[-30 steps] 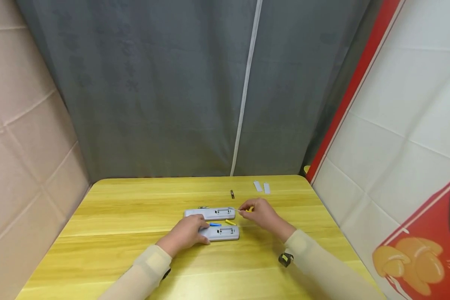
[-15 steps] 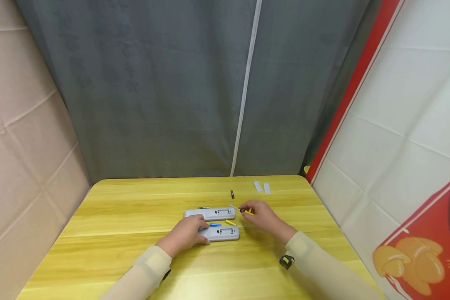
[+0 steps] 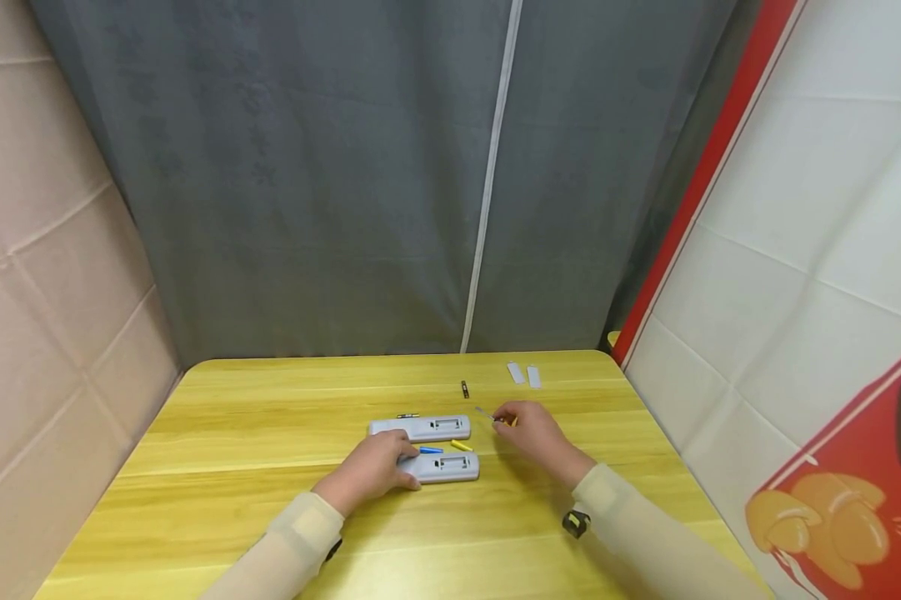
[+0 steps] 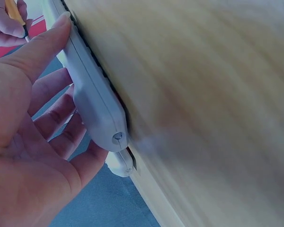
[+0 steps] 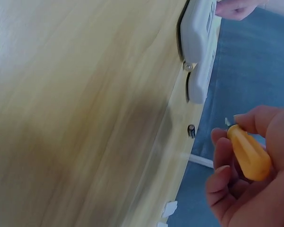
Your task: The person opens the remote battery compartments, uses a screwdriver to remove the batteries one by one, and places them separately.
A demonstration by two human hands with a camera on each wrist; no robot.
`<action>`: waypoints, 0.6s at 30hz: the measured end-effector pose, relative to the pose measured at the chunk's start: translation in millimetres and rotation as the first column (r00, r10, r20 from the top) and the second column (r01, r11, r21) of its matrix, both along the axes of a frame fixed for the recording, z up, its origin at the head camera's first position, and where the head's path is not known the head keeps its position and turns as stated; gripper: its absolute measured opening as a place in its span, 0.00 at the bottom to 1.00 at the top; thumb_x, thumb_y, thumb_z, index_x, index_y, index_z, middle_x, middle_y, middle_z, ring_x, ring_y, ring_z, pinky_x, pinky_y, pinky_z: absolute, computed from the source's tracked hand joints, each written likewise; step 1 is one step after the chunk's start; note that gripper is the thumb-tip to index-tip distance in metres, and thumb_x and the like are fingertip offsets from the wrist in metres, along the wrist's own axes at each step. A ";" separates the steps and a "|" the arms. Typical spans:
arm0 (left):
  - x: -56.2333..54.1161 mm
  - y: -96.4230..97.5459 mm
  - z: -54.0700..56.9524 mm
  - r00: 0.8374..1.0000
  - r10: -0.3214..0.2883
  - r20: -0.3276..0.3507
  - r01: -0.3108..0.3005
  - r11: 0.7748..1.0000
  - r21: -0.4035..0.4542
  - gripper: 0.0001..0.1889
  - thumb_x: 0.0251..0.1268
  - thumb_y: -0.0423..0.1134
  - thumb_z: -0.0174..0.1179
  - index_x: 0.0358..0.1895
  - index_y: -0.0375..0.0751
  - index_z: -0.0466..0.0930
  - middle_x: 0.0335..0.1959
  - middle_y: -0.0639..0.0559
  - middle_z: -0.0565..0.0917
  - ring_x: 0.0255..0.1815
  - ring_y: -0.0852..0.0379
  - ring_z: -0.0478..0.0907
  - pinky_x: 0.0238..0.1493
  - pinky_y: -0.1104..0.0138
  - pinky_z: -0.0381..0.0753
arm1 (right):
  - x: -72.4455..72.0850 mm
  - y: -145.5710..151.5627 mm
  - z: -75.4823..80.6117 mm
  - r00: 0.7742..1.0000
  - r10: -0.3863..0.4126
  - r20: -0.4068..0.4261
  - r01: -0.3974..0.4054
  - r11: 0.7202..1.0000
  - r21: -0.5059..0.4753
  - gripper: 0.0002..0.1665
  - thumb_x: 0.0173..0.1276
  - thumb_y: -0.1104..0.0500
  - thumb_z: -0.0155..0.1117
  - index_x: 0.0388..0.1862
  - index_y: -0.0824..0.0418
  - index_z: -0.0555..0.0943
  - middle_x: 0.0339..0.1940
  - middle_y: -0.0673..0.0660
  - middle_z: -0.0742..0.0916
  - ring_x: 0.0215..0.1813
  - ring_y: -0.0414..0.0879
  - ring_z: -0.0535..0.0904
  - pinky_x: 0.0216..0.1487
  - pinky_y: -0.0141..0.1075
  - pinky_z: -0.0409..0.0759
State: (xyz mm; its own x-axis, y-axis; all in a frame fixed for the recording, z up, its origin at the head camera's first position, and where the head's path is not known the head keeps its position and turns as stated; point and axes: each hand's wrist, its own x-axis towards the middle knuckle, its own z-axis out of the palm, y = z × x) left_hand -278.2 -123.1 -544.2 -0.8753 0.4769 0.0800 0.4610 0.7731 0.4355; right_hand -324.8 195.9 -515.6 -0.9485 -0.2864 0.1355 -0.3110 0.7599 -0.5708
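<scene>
Two pale grey remote controls lie back up on the wooden table, their battery compartments bare. My left hand (image 3: 371, 462) grips the left end of the near remote control (image 3: 453, 468), thumb along one side and fingers along the other. The far remote control (image 3: 397, 431) lies just behind it. In my right hand (image 3: 533, 429) is a screwdriver (image 5: 248, 153) with a yellow handle, pinched between thumb and fingers. Its metal shaft points up and left, clear of the far remote's right end. A blue battery (image 3: 431, 450) and a yellow battery (image 3: 461, 446) lie between the remotes.
A dark battery (image 3: 465, 389) lies behind the remotes, and another dark battery (image 3: 408, 415) lies against the far remote's back edge. Two pale battery covers (image 3: 524, 375) rest at the back right. A grey curtain (image 3: 330, 208) hangs behind the table (image 3: 255, 433).
My right hand has drawn the screwdriver rightward, away from the far remote's right end, and its tip has come off the remote. The left hand and both remotes stay put.
</scene>
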 end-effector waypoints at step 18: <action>1.8 -1.9 4.0 1.000 -0.008 -0.008 0.008 1.000 -0.014 0.26 0.59 0.50 0.85 0.57 0.41 0.93 0.47 0.55 0.85 0.47 0.56 0.82 0.54 0.54 0.84 | -8.5 27.1 -0.3 0.989 -0.121 0.081 0.128 0.988 -0.085 0.08 0.77 0.61 0.75 0.48 0.65 0.90 0.36 0.53 0.90 0.28 0.49 0.86 0.29 0.40 0.84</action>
State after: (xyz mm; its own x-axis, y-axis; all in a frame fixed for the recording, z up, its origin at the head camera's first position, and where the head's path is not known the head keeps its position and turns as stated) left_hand -276.3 -125.0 -540.1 -0.8709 0.4849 0.0803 0.4705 0.7753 0.4214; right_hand -333.3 223.1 -516.0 -0.9845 -0.1549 0.0824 -0.1706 0.7347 -0.6566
